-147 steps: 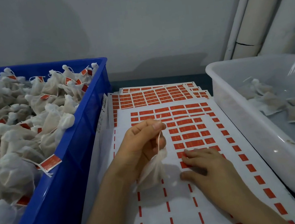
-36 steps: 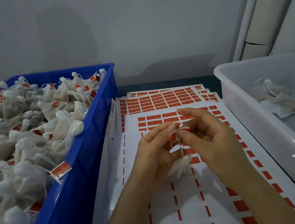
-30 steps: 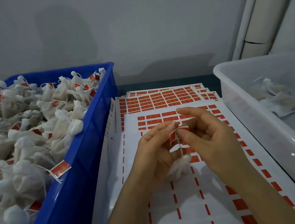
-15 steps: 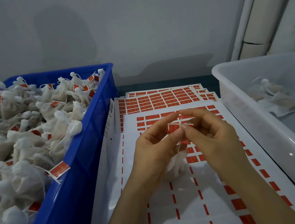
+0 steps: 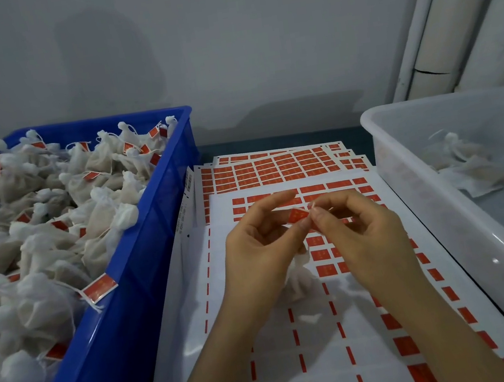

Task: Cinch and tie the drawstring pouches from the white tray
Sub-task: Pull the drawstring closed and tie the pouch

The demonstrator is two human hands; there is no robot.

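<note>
Sheets: sticker sheets (image 5: 332, 357) are spread on the surface (image 5: 285, 140). The nearest part is mostly bare backing with thin red strips.
Left hand: the left hand (image 5: 259, 254) is raised over the sheets. Its thumb and forefinger are closed on a red label (image 5: 299, 215).
Right hand: the right hand (image 5: 364, 239) is pinched onto the same label's right end, fingertips meeting the left's.
Pouch: one white pouch (image 5: 298, 276) is seen below and between the hands, just over the sheets. How it is gripped is hidden, and whether it rests on the sheet cannot be told.
Handling: the pouch is judged light, soft and limp. Its thin fabric is likely to crumple, and its string is fine and easily lost from the fingers.
Hold: the neck is best pinched just under the gather, with the string taken near its end.
Crate: a blue crate (image 5: 145, 270) at the left is heaped with tied pouches (image 5: 56, 234), many with red labels on their strings.
Tray: a white tray (image 5: 413, 194) at the right holds a few flat, unlabelled pouches (image 5: 481, 171), judged not yet cinched.
Back: fuller sheets (image 5: 273, 168) are stacked farther off. Pipes (image 5: 446, 17) are seen against the wall.
</note>
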